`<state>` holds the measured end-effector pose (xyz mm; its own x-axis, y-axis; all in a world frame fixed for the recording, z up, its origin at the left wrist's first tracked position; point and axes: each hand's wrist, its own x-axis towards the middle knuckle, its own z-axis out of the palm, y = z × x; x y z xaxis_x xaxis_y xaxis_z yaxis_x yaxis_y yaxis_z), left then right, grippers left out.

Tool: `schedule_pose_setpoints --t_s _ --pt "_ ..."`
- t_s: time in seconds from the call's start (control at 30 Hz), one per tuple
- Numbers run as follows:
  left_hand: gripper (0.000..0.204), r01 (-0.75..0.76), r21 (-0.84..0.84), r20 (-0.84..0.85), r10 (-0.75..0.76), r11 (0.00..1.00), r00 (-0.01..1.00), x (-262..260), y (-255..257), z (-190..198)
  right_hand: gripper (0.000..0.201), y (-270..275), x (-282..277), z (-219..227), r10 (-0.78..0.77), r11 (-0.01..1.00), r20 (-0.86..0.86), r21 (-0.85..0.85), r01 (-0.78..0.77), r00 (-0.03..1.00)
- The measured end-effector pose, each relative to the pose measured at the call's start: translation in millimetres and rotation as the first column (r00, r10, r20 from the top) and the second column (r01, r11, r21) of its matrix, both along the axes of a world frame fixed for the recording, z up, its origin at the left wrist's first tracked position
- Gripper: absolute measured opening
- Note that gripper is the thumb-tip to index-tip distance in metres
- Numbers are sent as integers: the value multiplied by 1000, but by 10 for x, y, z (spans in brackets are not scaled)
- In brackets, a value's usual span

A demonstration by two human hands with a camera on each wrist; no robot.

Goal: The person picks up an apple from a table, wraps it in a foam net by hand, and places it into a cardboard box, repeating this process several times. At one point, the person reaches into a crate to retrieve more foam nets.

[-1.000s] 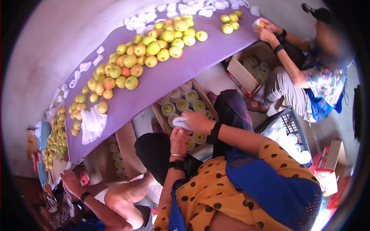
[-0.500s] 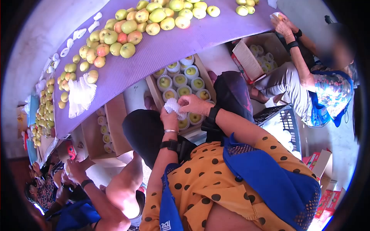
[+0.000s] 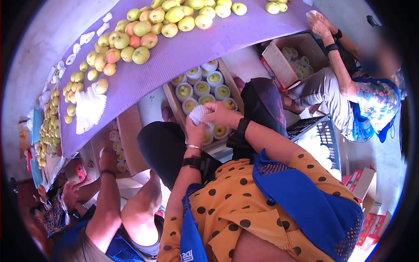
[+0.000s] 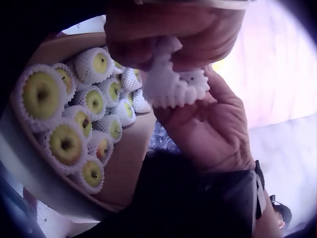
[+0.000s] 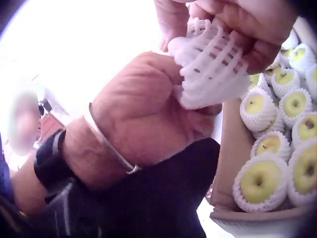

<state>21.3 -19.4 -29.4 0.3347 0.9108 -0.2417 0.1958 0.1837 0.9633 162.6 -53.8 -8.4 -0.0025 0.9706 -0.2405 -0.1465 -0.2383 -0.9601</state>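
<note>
Both hands hold a white foam net (image 3: 199, 114) above a box of net-wrapped apples (image 3: 201, 88). The left hand (image 3: 194, 132), wearing a bracelet, grips it from below; the right hand (image 3: 221, 116) pinches its other side. In the right wrist view the net (image 5: 210, 67) is spread into a cup between the left hand (image 5: 141, 106) and the right fingers (image 5: 265, 52). The left wrist view has the net's scalloped rim (image 4: 173, 96) between the left hand (image 4: 173, 32) and right hand (image 4: 210, 131). Whether anything is inside the net cannot be told.
Loose apples (image 3: 142, 29) and a white net pile (image 3: 91, 108) lie on the purple table (image 3: 174, 56). A person (image 3: 371, 96) sits at right behind a crate (image 3: 326, 135); another person's arm (image 3: 109, 196) reaches toward a left box (image 3: 131, 131).
The head view has shifted, moving the table up and left. The net, bunched earlier, now looks spread and rounded between the hands. At lower left, another person's hand has moved to the box.
</note>
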Motion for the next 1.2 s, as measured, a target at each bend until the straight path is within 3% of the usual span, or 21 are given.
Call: schedule_pose_setpoints --t_s 0.03,0.07,0.13,0.17,0.23,0.3,0.37,0.43,0.5,0.63,0.73,0.77,0.83,0.93,1.07,1.13,1.17,1.2 --pt "38 81 -229 151 -47 970 987 -27 14 63 20 18 21 -29 -1 1000 -1 1 1 1000" --pt "38 82 -228 149 -49 970 988 -57 43 52 20 40 48 -65 -48 999 17 1 48 999" --pt "41 243 -447 610 94 861 787 -84 90 59 20 55 63 -98 -97 995 35 2 97 995" --pt "41 244 -447 610 94 861 787 -87 83 56 21 56 53 -117 -117 992 2 37 117 993" --pt "36 314 -464 746 173 828 643 -72 45 183 23 47 26 -42 -133 988 -32 71 135 991" --pt "35 307 -453 744 165 837 648 -61 23 199 28 26 16 43 -139 990 -170 9 142 976" --pt "34 301 -440 743 155 846 651 -42 12 176 29 28 30 -6 -121 991 -146 37 127 982" --pt "34 215 -377 639 85 901 764 -21 16 139 29 16 42 68 -103 992 -120 67 111 988" --pt "35 183 -352 603 72 918 795 -16 17 142 24 -16 61 166 -6 1000 -219 23 12 976" --pt "33 74 -311 501 97 947 860 -4 -3 144 23 -12 53 165 -20 1000 -151 -9 19 988" --pt "30 -12 -284 394 128 959 910 -42 46 28 22 2 49 117 -71 997 -70 -8 71 995" --pt "30 -12 -284 394 128 959 910 -48 45 -12 21 10 55 78 -90 994 27 62 88 996" --pt "28 -168 -222 177 209 960 962 -32 33 7 20 18 53 30 -114 986 121 132 98 986" --pt "28 -303 -188 51 318 934 947 -27 51 -13 18 35 35 -26 -160 975 228 191 117 961" --pt "26 -305 -152 90 321 940 943 -76 89 -152 18 43 9 -42 -265 952 361 243 184 894" --pt "26 -231 235 -126 265 944 956 -78 100 -127 18 34 -2 3 -274 953 402 238 189 874" --pt "26 -230 235 -126 264 944 956 -69 90 -119 18 22 -6 32 -258 953 402 256 163 878" --pt "28 -174 376 -137 241 910 961 -16 64 59 18 14 -7 56 -242 952 403 273 136 883"
